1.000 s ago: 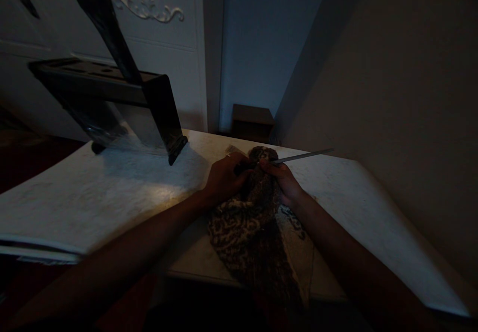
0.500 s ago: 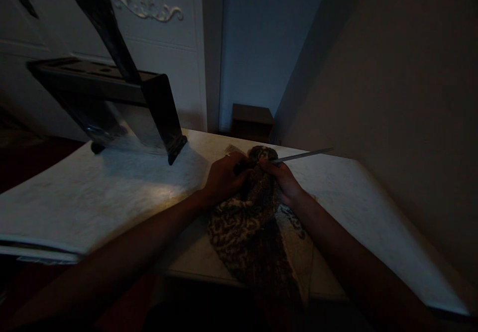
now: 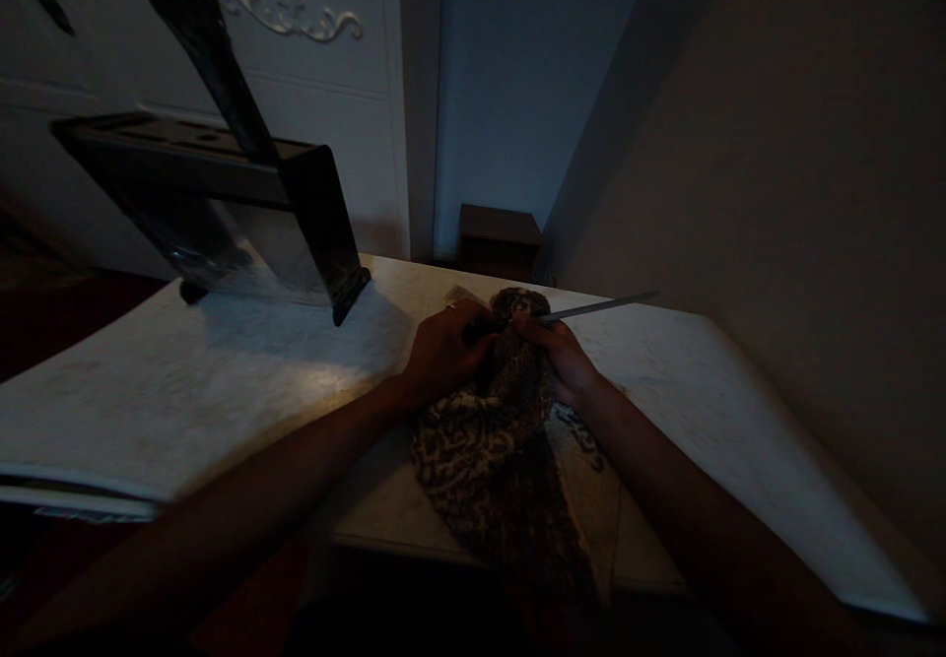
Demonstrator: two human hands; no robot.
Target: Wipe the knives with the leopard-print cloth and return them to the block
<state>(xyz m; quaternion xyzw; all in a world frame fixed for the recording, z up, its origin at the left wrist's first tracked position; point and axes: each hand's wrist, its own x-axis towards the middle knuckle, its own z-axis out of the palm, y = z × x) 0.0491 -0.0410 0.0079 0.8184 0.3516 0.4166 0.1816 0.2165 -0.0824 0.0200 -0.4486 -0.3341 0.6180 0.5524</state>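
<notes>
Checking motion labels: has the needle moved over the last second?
No. The needle still points right from the right hand, and its tip sits at the same spot against the far edge of the table.

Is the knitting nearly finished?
Done: a long speckled knitted piece drapes over the table edge. In hand: the left hand and right hand pinch its top at the needle. Left: it isn't off the needle yet; how much more, I cannot tell.

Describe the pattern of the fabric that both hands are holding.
The mottled brown-and-cream fabric looks speckled, much like leopard print. The head view shows it, though dimly.
</notes>
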